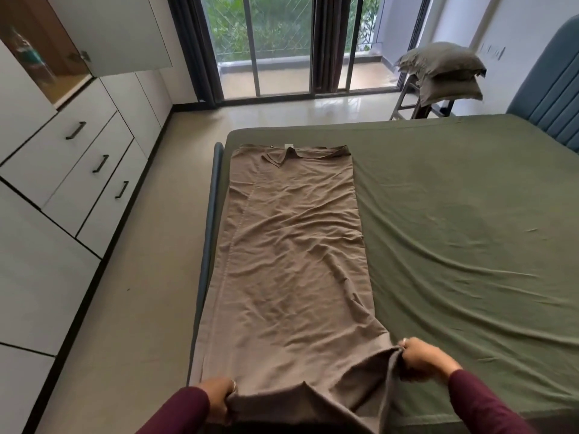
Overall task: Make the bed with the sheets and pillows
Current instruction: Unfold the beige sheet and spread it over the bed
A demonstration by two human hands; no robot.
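Folded brown cotton sheet (pixel 291 261) on the green-covered bed (pixel 454 214)
Left hand (pixel 216 394) and right hand (pixel 423 358) each pinch closed on its near corners.

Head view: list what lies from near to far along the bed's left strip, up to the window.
Left hand → brown sheet → green fitted sheet → floor → sliding glass door.

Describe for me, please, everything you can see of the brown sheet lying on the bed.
The brown sheet is a soft, wrinkled cloth folded into a long narrow strip. It lies flat along the left side of the bed, on the green fitted sheet. A small white tag shows at its far end. The left hand and right hand each grip a near corner, lifting that edge.
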